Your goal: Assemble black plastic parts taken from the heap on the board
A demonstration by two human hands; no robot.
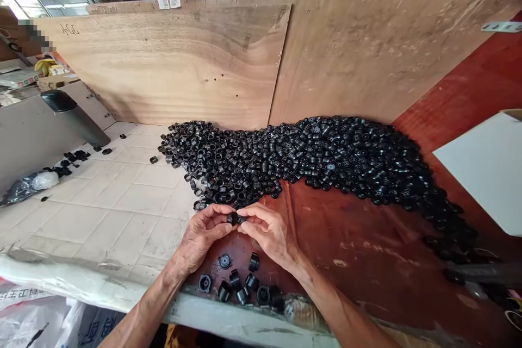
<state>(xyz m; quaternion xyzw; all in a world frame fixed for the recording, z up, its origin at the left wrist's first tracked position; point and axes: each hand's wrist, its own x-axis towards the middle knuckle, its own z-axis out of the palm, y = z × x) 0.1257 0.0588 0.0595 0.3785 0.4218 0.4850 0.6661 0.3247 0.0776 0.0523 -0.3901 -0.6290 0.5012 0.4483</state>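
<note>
My left hand and my right hand meet in the middle, above the front of the table. Between their fingertips are small black plastic parts, one pinched in each hand and touching end to end. Fingers cover much of them, so I cannot tell whether they are joined. Just below lie several loose black ring-shaped parts near the front edge. Behind my hands a long heap of similar black plastic parts runs across the table.
A plywood board stands upright behind the heap. At the left lie a dark cylinder and a plastic bag. A white box stands at the right. The padded front edge borders the tabletop.
</note>
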